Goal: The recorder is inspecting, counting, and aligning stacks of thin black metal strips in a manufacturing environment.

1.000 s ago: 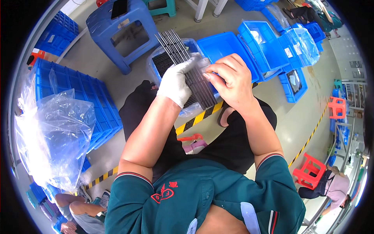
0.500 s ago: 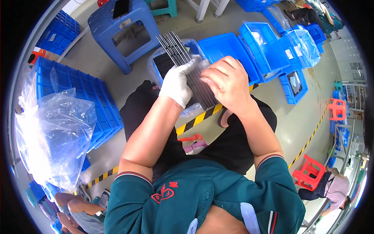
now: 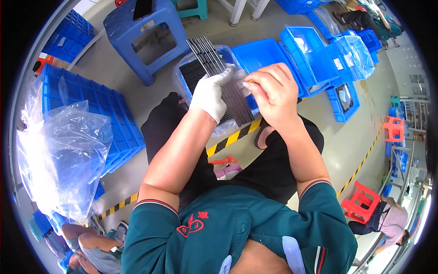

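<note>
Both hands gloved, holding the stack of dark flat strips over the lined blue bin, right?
Not quite: only the left hand wears a white glove; the right hand is bare. The head view shows both on the stack of dark flat strips over the plastic-lined blue bin.

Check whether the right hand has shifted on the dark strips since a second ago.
No. The right hand sits at the same spot against the blue bin, on the dark strips.

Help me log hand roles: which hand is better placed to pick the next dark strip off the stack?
Right, probably: the bare right hand pinches at the stack of dark strips, while the gloved left hand grips it.
</note>
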